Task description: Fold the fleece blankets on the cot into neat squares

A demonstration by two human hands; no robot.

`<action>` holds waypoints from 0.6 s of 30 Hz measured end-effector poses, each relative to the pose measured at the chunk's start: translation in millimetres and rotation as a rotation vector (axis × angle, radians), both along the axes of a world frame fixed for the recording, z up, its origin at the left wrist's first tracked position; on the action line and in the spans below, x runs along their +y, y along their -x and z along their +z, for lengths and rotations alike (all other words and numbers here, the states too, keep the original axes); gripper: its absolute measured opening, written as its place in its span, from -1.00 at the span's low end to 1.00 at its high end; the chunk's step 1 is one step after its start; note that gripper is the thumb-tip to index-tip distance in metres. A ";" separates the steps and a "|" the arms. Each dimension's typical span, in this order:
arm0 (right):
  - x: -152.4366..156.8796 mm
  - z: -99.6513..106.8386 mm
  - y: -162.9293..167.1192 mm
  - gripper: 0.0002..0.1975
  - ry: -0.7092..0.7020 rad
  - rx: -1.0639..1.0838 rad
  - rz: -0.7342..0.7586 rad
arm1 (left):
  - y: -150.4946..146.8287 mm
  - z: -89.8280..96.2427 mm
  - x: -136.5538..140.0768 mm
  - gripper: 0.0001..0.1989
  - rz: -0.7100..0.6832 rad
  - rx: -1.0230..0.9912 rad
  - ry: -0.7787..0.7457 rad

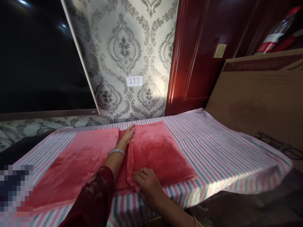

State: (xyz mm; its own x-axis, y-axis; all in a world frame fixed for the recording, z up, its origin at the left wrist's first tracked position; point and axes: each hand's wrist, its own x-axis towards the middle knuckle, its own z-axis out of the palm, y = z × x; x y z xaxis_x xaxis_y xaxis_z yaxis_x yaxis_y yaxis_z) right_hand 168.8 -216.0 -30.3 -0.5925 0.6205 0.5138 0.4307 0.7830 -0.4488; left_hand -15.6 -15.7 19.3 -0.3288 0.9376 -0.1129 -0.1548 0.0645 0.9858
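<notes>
A red-pink plush blanket (158,148) lies on a striped cloth, its left and right parts folded in towards a narrow lower strip between them. At the far end of the right part's inner edge, my left hand (129,134) is closed on the fold, its arm stretched across the strip. My right hand (148,184) grips the near corner of that same edge, fingers curled on top and thumb hidden. The left part of the blanket lies flat beside my left forearm, which wears a dark red sleeve and a bracelet.
The striped cloth (213,148) covers the table and hangs over its front edge. A large cardboard box (258,94) stands at the right, with a bottle (274,36) above it. Behind are a dark television screen (40,56), patterned wallpaper and a paper label (134,81) reading 277.
</notes>
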 end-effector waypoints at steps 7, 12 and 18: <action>-0.2 10.4 -3.5 -0.70 0.008 -0.044 0.024 | -2.3 -3.8 -0.7 -0.37 -0.015 0.169 0.043; 0.7 7.9 -5.3 -0.69 0.022 -0.120 0.012 | 6.3 4.1 -7.0 -0.22 -0.088 0.234 0.105; 0.8 16.7 -6.8 -0.66 0.004 -0.013 0.019 | 7.6 3.4 -23.7 -0.08 -0.110 0.335 0.076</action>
